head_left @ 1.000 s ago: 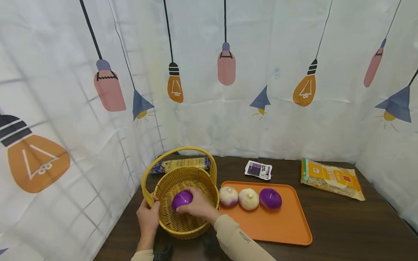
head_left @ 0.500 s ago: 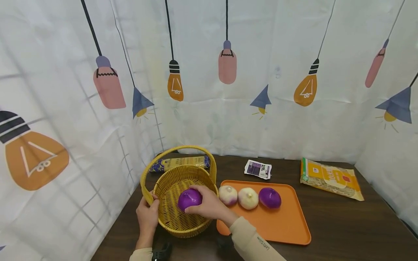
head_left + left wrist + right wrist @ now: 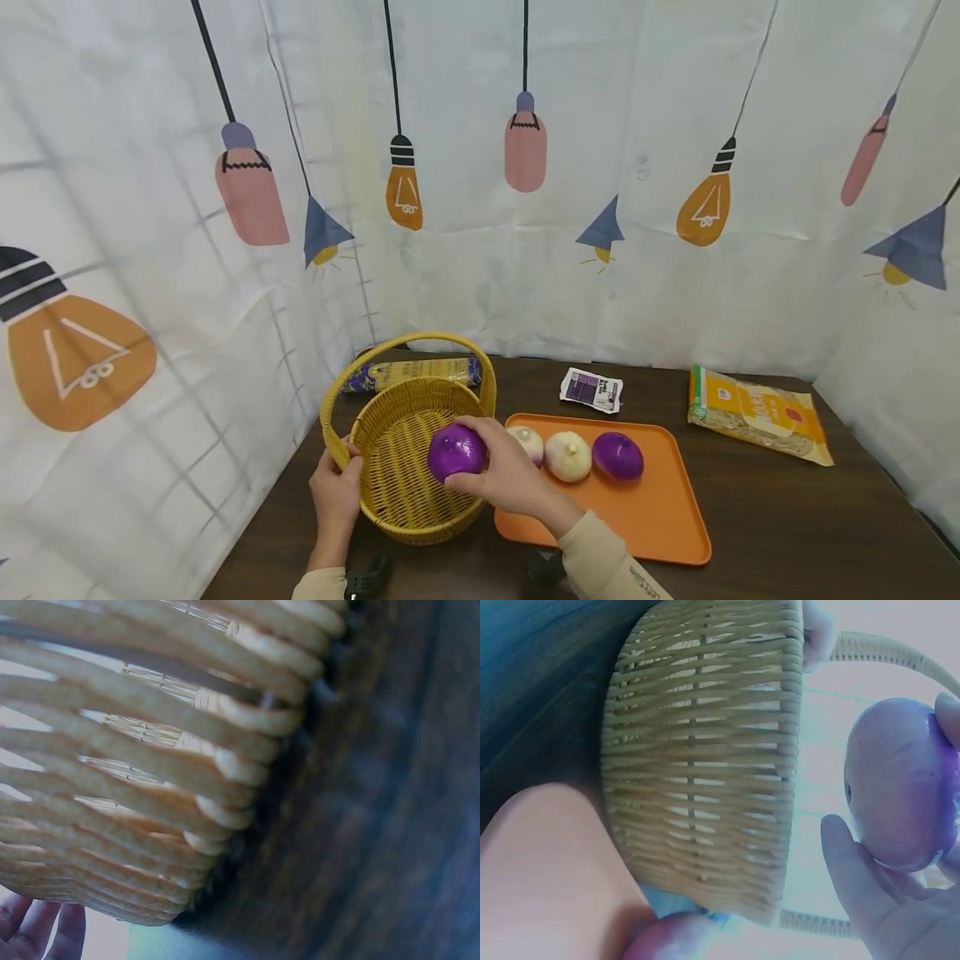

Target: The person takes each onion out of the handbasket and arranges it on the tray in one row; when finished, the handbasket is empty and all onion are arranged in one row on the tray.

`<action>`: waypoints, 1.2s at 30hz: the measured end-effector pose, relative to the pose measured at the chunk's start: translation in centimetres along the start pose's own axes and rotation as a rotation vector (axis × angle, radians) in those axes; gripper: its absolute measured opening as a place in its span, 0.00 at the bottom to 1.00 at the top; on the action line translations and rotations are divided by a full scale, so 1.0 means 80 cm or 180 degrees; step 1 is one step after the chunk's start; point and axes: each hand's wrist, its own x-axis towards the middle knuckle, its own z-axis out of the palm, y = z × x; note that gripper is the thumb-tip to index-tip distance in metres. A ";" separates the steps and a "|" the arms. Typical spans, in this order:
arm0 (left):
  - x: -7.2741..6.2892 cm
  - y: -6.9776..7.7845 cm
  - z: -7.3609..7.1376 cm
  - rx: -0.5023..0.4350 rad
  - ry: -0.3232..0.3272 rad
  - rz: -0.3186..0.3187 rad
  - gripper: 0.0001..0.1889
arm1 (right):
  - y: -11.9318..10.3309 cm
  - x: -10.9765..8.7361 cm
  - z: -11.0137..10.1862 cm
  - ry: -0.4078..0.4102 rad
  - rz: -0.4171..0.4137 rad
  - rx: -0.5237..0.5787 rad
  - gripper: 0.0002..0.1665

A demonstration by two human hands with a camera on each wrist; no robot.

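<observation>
In the head view, my right hand [image 3: 504, 467] holds a purple-and-white turnip [image 3: 456, 452] over the right side of a yellow woven basket [image 3: 405, 492]. Seen from the right wrist, that turnip [image 3: 900, 784] is above the basket's rim, fingers and thumb around it, its pale side showing. My left hand [image 3: 336, 496] grips the basket's left rim at the foot of the tall handle [image 3: 408, 340]. Just its fingers [image 3: 67, 930] show in the left wrist view, beside the wickerwork [image 3: 135, 787]. On an orange tray [image 3: 622, 525] lie more turnips [image 3: 567, 456], one partly behind my right hand.
Behind the basket lies a blue-and-yellow packet [image 3: 427, 373]. A small white-and-purple sachet [image 3: 592, 390] is beyond the tray. At the right stands a yellow-orange bag [image 3: 761, 415] lying flat on the dark table [image 3: 795, 517]. A lamp-print curtain [image 3: 480, 283] closes off the back and sides.
My right hand has lifted the turnip from inside the basket, moving right toward the tray side. My left hand keeps its grip on the basket. The head view has shifted slightly.
</observation>
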 end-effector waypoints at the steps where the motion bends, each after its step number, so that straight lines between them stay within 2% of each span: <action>1: 0.000 0.001 -0.001 0.0018 -0.0005 0.0002 0.07 | 0.001 -0.002 -0.002 0.0013 0.0002 0.0021 0.43; 8: -0.002 0.000 0.000 0.0002 -0.0069 0.0013 0.07 | 0.017 -0.025 -0.009 0.0193 -0.0006 0.0219 0.44; 17: 0.002 0.002 0.000 0.0028 -0.0017 0.0026 0.07 | 0.041 -0.052 -0.016 0.0847 0.0072 0.0467 0.43; 26: -0.002 0.002 -0.001 0.0012 -0.0063 -0.0058 0.07 | 0.058 -0.071 -0.027 0.1041 0.0204 0.0611 0.43; 36: -0.002 0.000 -0.002 -0.0029 -0.0056 -0.0022 0.07 | 0.075 -0.087 -0.053 0.1442 0.0361 0.0364 0.44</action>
